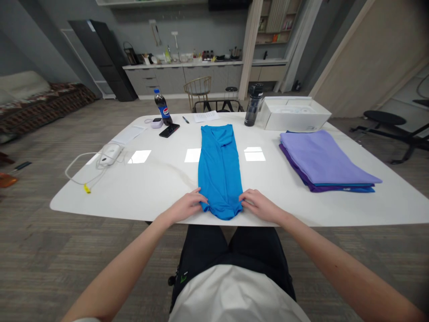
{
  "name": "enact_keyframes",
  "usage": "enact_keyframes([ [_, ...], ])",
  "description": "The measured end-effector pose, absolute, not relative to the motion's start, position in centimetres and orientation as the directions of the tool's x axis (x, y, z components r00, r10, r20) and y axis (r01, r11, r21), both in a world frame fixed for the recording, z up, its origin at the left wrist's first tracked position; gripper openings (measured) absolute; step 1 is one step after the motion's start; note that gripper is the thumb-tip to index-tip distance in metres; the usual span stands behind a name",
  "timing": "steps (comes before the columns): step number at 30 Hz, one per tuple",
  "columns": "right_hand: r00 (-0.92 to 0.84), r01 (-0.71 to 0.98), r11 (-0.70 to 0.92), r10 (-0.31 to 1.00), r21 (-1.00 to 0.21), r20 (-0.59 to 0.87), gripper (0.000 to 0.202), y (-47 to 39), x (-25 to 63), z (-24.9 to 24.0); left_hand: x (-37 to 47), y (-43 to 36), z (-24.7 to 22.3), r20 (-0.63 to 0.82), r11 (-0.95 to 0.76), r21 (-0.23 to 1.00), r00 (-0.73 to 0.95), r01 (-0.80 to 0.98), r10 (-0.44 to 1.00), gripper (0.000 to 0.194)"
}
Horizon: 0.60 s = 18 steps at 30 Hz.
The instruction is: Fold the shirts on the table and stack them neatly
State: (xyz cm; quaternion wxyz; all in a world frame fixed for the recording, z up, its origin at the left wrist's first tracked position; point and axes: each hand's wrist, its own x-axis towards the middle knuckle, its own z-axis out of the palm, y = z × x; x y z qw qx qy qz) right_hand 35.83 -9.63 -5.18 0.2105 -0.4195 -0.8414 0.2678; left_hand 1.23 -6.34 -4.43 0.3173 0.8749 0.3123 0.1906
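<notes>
We have both hands on the bright blue knit garment (219, 170), folded into a long narrow strip lying lengthwise down the middle of the white glossy surface (157, 183), near end at the front edge. Our left hand (187, 205) pinches the near left corner, fingers (197, 193) curled shut on the cloth. Our right hand (256, 203) does the same at the near right corner, fingers closed on the hem. The hem is bunched slightly between the two grips.

To the right, well apart: a stack of folded cloths, lilac on top (323, 158), darker purple and blue beneath. Behind it an open white cardboard box (295, 114), with a dark translucent drink bottle (254, 105) just beside it. Far left side: a cola bottle with blue label (162, 107), a black phone (169, 130), a pen (185, 120), sheets of white paper (206, 116), a white device with a looped white cable (109, 154).
</notes>
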Motion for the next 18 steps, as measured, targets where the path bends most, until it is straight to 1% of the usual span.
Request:
enact_keyframes([
  [2,-0.497,0.561,0.408,0.862,-0.720,0.100,0.017,-10.0,36.2,-4.1,1.8,-7.4,-3.1,0.117,-0.523,0.743,0.687,0.418,0.717,0.025],
  [4,-0.439,0.528,0.318,0.896,-0.788,0.067,0.017,-10.3,36.6,-3.5,2.5,-8.3,-2.3,0.100,-0.453,0.790,0.643,0.412,0.759,0.022],
  [6,-0.377,0.513,0.238,0.926,-0.824,0.033,0.020,-10.3,36.8,-3.6,3.2,-8.5,-2.4,0.092,-0.399,0.823,0.598,0.405,0.796,0.020],
  [9,-0.304,0.518,0.150,0.953,-0.842,-0.017,0.027,-9.8,36.6,-4.5,4.5,-7.6,-3.9,0.055,-0.299,0.865,0.518,0.402,0.854,0.019],
  [12,-0.309,0.549,0.121,0.949,-0.827,-0.067,0.038,-9.1,36.3,-5.1,5.6,-6.4,-5.3,-0.060,-0.107,0.926,0.421,0.362,0.905,0.027],
  [14,-0.317,0.618,0.103,0.940,-0.780,-0.126,0.043,-8.6,36.0,-4.9,6.2,-5.8,-5.7,-0.151,0.038,0.957,0.380,0.289,0.912,0.033],
  [16,-0.311,0.703,0.098,0.933,-0.704,-0.181,0.045,-8.0,35.7,-4.6,6.5,-5.3,-5.9,-0.222,0.146,0.965,0.386,0.217,0.895,0.038],
  [18,-0.321,0.751,0.121,0.926,-0.649,-0.199,0.040,-7.6,35.5,-4.5,6.6,-5.1,-5.9,-0.263,0.209,0.962,0.396,0.174,0.880,0.042],
])
